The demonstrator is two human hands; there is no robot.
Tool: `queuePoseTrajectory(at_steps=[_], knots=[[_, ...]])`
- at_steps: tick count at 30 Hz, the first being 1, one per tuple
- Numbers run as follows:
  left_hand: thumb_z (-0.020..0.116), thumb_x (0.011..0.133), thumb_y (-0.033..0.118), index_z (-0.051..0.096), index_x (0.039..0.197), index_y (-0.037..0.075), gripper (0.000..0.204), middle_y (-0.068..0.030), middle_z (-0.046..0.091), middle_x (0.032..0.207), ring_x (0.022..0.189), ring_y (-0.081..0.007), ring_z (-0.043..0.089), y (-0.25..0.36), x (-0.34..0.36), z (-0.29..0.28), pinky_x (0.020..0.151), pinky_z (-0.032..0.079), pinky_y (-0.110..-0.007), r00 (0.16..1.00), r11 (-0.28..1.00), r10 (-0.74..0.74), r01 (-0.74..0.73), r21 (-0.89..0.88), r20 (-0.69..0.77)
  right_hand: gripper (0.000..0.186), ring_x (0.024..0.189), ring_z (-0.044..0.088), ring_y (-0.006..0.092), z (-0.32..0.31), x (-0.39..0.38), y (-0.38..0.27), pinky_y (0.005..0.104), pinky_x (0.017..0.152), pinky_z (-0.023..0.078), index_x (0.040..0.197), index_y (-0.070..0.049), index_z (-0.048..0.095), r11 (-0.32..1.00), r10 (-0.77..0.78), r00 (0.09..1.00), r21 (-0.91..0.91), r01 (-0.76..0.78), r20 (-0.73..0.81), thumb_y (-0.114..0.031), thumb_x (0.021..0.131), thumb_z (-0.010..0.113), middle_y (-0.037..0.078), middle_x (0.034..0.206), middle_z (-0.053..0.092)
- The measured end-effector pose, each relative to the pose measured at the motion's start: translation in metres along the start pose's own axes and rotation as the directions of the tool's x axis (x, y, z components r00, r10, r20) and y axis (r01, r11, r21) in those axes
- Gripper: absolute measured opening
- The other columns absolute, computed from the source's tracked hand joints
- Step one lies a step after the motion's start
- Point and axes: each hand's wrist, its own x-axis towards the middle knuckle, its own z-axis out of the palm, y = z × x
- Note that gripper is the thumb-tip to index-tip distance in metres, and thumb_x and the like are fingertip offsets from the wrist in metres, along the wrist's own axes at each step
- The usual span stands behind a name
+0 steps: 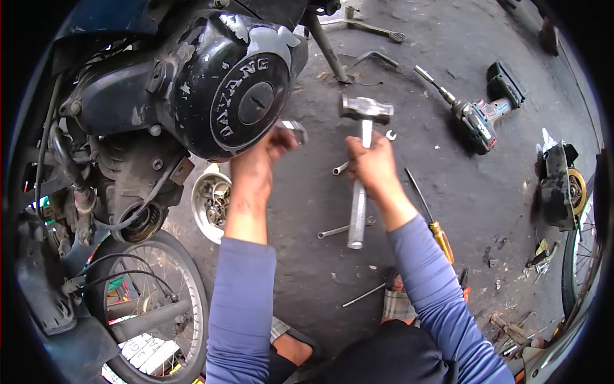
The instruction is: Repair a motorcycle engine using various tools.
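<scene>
Nearest, a thin rod [364, 296] lies on the floor between the person's feet, and beyond it a wrench [334, 232] passes behind the handle end of the hammer [357, 206]. To the left, a white bowl [197, 214] of small metal parts stands below the engine. To the right, a screwdriver [441, 242] with a yellow handle lies by the right sleeve.

The right hand [372, 161] is wrapped around the hammer's handle, close under the head. The handle runs almost straight from near to far, its free end toward the person and the head at the far end, pointing away. The left hand [270, 144] is beside the lower edge of the black engine cover [192, 96], with a shiny metal piece [296, 131] at its fingers. That piece lies left of the hammer head and slightly nearer, with a gap between; the right hand is the one nearer the head.

Blur hides whether the left fingers grip the piece, and its full shape. A second wrench [340, 169] is partly covered by the right hand. Farther right lies a cordless driver [476, 125].
</scene>
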Motion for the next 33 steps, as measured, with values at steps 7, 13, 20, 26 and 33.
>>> queuePoseTrajectory(at_steps=[7,13,20,26,33], knots=[[0.07,0.08,0.023,0.065,0.071,0.005,0.021,-0.0153,0.063,0.095,0.087,-0.0262,0.06,-0.065,-0.087,0.001,0.076,0.046,-0.044,0.948,0.369,-0.258,-0.082,0.926,0.187,0.035,0.088,0.064,0.042,-0.166,-0.024,-0.015,0.0426,0.074,0.05,0.104,0.006,0.058,0.56,-0.556,0.827,-0.774,0.296,-0.086,-0.012,0.077,0.071,0.026,0.087,0.065],[0.074,0.076,0.022,0.069,0.1,0.007,0.029,-0.0184,0.039,0.139,0.13,-0.036,0.034,-0.096,-0.129,-0.005,0.104,0.032,-0.051,0.982,0.14,-0.034,-0.181,0.974,0.187,0.034,0.102,0.054,0.0396,-0.205,-0.073,-0.016,0.0449,0.085,0.044,0.108,0.001,0.054,0.098,-0.788,0.614,-0.973,0.207,0.051,-0.01,0.079,0.067,0.023,0.109,0.055],[0.071,0.082,0.014,0.064,0.104,0.006,0.024,-0.011,0.058,0.116,0.105,-0.0242,0.057,-0.092,-0.141,-0.049,0.089,0.046,-0.037,0.974,0.873,0.184,-0.101,0.478,-0.132,0.041,0.084,0.061,0.0352,-0.169,-0.153,0.048,0.0459,0.07,0.051,0.093,-0.004,0.053,0.041,-0.24,0.967,-0.994,0.102,0.09,-0.03,0.073,0.077,0.015,0.089,0.056],[0.059,0.089,0.032,0.051,0.115,0.009,0.035,-0.0056,0.055,0.114,0.102,-0.0179,0.052,-0.041,-0.113,-0.148,0.084,0.044,-0.034,0.688,0.815,0.169,-0.501,-0.293,-0.705,0.032,0.078,0.059,0.0448,-0.148,-0.191,0.017,0.0465,0.066,0.046,0.108,0.001,0.048,0.459,-0.447,0.867,-0.775,0.434,0.22,-0.009,0.083,0.064,0.024,0.085,0.059],[0.081,0.068,0.035,0.016,0.147,0.0,0.108,-0.0199,0.031,0.145,0.132,-0.0272,0.036,0.059,-0.097,-0.18,0.111,0.025,-0.04,0.589,0.621,0.771,-0.78,0.078,-0.244,0.054,0.06,0.057,0.03,0.027,-0.233,-0.165,0.0395,0.053,0.046,0.128,-0.002,0.046,-0.334,-0.627,0.423,-0.715,0.614,0.655,-0.01,0.079,0.066,0.013,0.085,0.052]])
